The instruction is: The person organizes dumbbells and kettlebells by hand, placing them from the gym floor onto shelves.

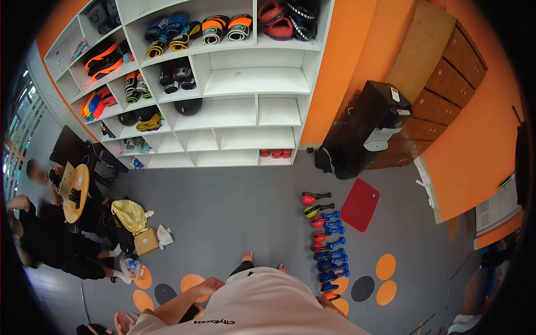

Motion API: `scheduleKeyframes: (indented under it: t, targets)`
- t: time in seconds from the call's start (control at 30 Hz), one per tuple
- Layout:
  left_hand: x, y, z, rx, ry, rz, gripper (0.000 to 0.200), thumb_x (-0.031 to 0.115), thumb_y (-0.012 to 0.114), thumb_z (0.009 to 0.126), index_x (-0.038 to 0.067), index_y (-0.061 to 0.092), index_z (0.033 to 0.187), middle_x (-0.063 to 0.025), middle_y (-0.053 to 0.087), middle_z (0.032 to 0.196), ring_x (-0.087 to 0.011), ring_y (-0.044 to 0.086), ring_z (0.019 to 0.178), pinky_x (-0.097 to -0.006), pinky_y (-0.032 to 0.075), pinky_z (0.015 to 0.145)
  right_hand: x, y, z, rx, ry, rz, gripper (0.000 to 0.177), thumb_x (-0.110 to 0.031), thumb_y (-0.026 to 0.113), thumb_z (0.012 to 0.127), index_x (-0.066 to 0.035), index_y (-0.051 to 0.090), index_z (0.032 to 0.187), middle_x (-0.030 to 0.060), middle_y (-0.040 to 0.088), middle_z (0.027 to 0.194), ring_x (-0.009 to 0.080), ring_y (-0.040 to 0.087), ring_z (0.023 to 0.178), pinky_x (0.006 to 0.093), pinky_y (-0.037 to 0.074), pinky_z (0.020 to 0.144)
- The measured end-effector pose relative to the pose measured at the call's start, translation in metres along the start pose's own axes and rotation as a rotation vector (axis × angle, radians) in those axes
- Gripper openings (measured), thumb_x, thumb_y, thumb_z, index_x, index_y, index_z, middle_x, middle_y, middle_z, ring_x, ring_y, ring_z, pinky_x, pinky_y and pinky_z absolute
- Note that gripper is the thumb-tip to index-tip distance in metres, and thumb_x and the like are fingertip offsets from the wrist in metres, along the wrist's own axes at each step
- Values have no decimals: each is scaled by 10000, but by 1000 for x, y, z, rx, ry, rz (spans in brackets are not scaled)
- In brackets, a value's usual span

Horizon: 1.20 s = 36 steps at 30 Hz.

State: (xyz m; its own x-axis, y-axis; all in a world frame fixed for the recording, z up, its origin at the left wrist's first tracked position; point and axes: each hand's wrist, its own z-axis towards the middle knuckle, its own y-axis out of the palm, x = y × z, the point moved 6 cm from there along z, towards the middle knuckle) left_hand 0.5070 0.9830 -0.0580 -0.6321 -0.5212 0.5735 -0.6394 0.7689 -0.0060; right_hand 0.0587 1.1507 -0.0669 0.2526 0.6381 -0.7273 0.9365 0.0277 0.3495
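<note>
My left hand is at the left side of the white shirt, near the waist, with its fingers curled in; whether it holds anything is too small to make out. Only a small part of my right hand shows at the shirt's right edge, its fingers hidden. Nearest to it on the floor is a row of blue dumbbells and red and blue kettlebells. A red mat lies beyond the row. My bare feet stand on the grey floor.
White shelves with boxing gloves line the wall ahead. People are at a small round table on the left, beside a cardboard box and yellow bag. A black dispenser and wooden lockers are right.
</note>
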Motion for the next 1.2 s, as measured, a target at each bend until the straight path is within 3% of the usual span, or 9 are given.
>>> scheduleKeyframes:
  t: [0.17, 0.23, 0.43, 0.53, 0.7, 0.9, 1.03, 1.1, 1.2]
  targets:
    - [-13, 7, 7, -9, 34, -217, 261, 188, 694, 779, 53, 712, 1002, -32, 683, 855, -93, 579, 792, -280, 468, 728, -38, -12, 26, -15, -71, -48, 440, -76, 538, 818, -5, 491, 1250, 64, 631, 1110, 148, 585, 1009, 272, 422, 919]
    - [11, 5, -13, 68, 55, -80, 234, 195, 682, 779, 54, 721, 962, -15, 673, 795, -94, 568, 727, -290, 467, 667, -57, -17, 38, -30, -90, -70, 439, -79, 536, 819, -5, 494, 1249, 65, 630, 1113, 149, 585, 1011, 274, 421, 921]
    - [-32, 4, 12, 75, 130, 144, 327, 354, 695, 707, 46, 708, 813, -49, 628, 634, -136, 554, 601, -321, 452, 582, -100, -14, 62, -66, -118, -91, 436, -86, 529, 820, -3, 501, 1247, 68, 629, 1121, 151, 584, 1017, 277, 419, 926]
    - [1, 5, -16, 79, 164, 214, 392, 413, 694, 677, 37, 689, 789, -78, 613, 617, -149, 556, 590, -323, 451, 572, -128, -13, 80, -94, -127, -109, 435, -89, 525, 821, -2, 504, 1246, 69, 628, 1124, 152, 584, 1020, 279, 418, 928]
    - [3, 13, -27, 35, 143, 210, 361, 376, 705, 669, 38, 695, 796, -60, 619, 615, -137, 561, 586, -314, 459, 571, -155, -7, 92, -107, -110, -103, 433, -95, 519, 822, 0, 510, 1244, 71, 627, 1131, 154, 583, 1024, 282, 416, 932]
    - [83, 5, -72, 54, 206, 377, 296, 258, 745, 659, 25, 697, 836, -67, 653, 647, -96, 575, 598, -282, 472, 570, -123, 6, 44, -27, -15, -3, 431, -102, 512, 824, 2, 517, 1242, 74, 626, 1139, 156, 582, 1030, 285, 414, 937]
    - [84, 4, -66, 49, 189, 115, 260, 207, 745, 668, -1, 673, 806, -84, 661, 660, -90, 564, 597, -282, 458, 558, -79, 25, -4, 50, 79, 105, 430, -107, 508, 825, 3, 522, 1241, 75, 625, 1144, 158, 582, 1034, 288, 412, 941]
    - [89, -2, -67, 75, 151, 298, 248, 177, 736, 677, -11, 676, 829, -76, 657, 654, -85, 564, 599, -275, 455, 556, -56, 34, -26, 99, 114, 166, 430, -109, 505, 826, 4, 524, 1240, 76, 624, 1146, 159, 582, 1036, 289, 412, 942]
    - [104, -3, -60, 32, 195, 176, 259, 154, 725, 680, -37, 674, 848, -53, 642, 651, -84, 569, 595, -261, 454, 550, -27, 49, -35, 147, 144, 261, 430, -113, 502, 826, 5, 527, 1239, 78, 623, 1150, 160, 581, 1039, 291, 410, 945]
